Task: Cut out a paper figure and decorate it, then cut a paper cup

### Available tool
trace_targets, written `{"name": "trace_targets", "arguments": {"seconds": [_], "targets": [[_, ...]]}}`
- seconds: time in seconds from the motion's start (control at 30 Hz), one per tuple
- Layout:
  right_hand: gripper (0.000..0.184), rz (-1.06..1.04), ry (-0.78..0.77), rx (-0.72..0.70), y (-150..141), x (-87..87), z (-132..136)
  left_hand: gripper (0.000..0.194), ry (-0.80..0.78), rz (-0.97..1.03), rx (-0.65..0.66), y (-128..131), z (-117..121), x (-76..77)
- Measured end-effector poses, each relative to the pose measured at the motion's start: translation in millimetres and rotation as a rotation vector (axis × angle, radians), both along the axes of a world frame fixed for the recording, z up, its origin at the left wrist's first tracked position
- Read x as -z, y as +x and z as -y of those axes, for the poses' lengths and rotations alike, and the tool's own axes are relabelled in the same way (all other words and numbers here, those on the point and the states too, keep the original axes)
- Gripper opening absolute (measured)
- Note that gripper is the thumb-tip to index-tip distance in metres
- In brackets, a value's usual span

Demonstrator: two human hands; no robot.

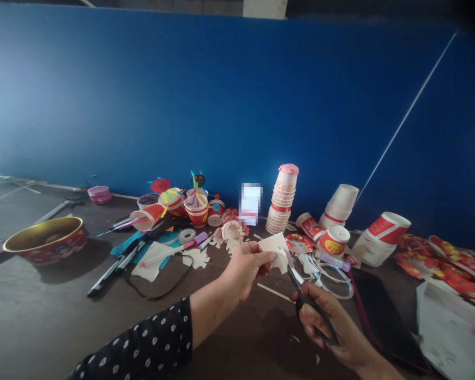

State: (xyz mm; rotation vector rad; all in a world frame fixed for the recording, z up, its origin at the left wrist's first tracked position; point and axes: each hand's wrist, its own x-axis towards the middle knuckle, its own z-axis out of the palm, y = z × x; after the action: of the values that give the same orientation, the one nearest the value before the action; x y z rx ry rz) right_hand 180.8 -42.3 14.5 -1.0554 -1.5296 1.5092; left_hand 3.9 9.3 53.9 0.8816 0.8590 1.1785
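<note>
Between thumb and fingers, my left hand [247,266] pinches a small cream piece of paper [274,246] above the middle of the table. My right hand [328,316] is closed round the black handles of a pair of scissors [297,285]. The scissor blades point up and away, close against the right edge of the paper; whether they are cutting into it I cannot tell. Below the hands lie a thin pale strip [276,293] and a few small scraps.
A tall stack of paper cups [282,203] stands behind the hands. Decorated cups [198,211] and a gold-rimmed bowl [49,243] are to the left. On the right are a dark tablet-like slab [383,311], a coiled white cable [338,282] and more cups [388,229]. A blue partition [221,105] closes the back.
</note>
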Motion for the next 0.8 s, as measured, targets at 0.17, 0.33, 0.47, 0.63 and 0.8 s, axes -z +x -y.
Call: {"name": "trace_targets", "arguments": {"seconds": [0.17, 0.33, 0.47, 0.63, 0.8], "targets": [[0.048, 0.001, 0.012, 0.007, 0.0, -0.3, 0.6, 0.019, -0.024, -0.009, 0.024, 2.6, 5.3, -2.2], [0.048, -0.037, 0.015, 0.013, 0.3, -0.9, 1.5, 0.018, -0.067, 0.029, 0.031, 4.7, 7.4, 0.4], [0.046, -0.056, 0.009, 0.013, 1.1, 0.8, 2.2, 0.018, -0.117, 0.089, 0.053, 5.5, 6.3, 2.4], [0.044, -0.061, 0.025, 0.012, 1.2, 3.6, 2.4, 0.02, -0.147, 0.133, 0.05, 6.4, 7.5, 0.8], [0.041, -0.055, 0.043, -0.004, 0.5, 2.7, 1.7, 0.021, -0.161, 0.172, 0.044, 7.2, 9.0, 0.2]]}}
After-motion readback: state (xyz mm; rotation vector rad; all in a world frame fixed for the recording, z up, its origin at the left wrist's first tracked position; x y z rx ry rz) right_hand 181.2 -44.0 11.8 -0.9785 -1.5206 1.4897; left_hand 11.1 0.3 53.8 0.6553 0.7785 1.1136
